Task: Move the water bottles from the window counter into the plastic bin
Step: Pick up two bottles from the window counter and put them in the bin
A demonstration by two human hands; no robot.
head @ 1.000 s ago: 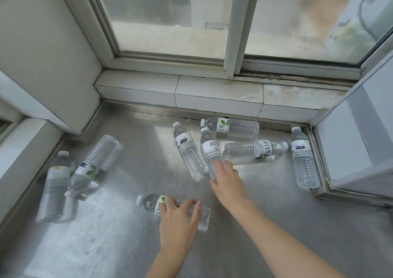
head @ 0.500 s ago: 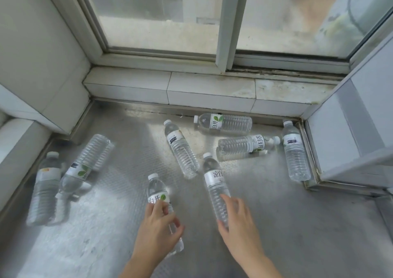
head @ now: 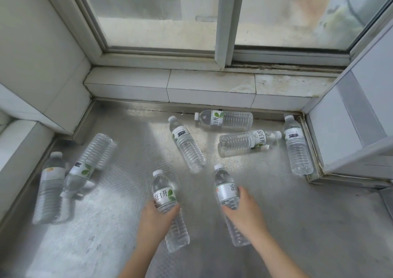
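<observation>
Clear water bottles with white caps and labels lie scattered on the steel window counter (head: 119, 224). My left hand (head: 154, 219) grips one bottle (head: 164, 194) around its middle, cap pointing away from me. My right hand (head: 244, 210) grips a second bottle (head: 225, 189) the same way. Both bottles are at the near centre of the counter. Several more bottles lie loose: one in the middle (head: 187, 146), two near the back ledge (head: 225, 119) (head: 248, 139), one at the right (head: 296, 147), two at the left (head: 87, 167) (head: 50, 184). The plastic bin is out of view.
A tiled ledge (head: 208, 86) and a sliding window (head: 225, 22) close the back. A tiled wall (head: 38, 65) bounds the left and a white cabinet side (head: 350, 129) stands at the right.
Both hands have drawn back toward me, each pulling a bottle along the counter. The left hand's bottle turned from sideways to cap pointing away. The right hand's bottle left the cluster.
</observation>
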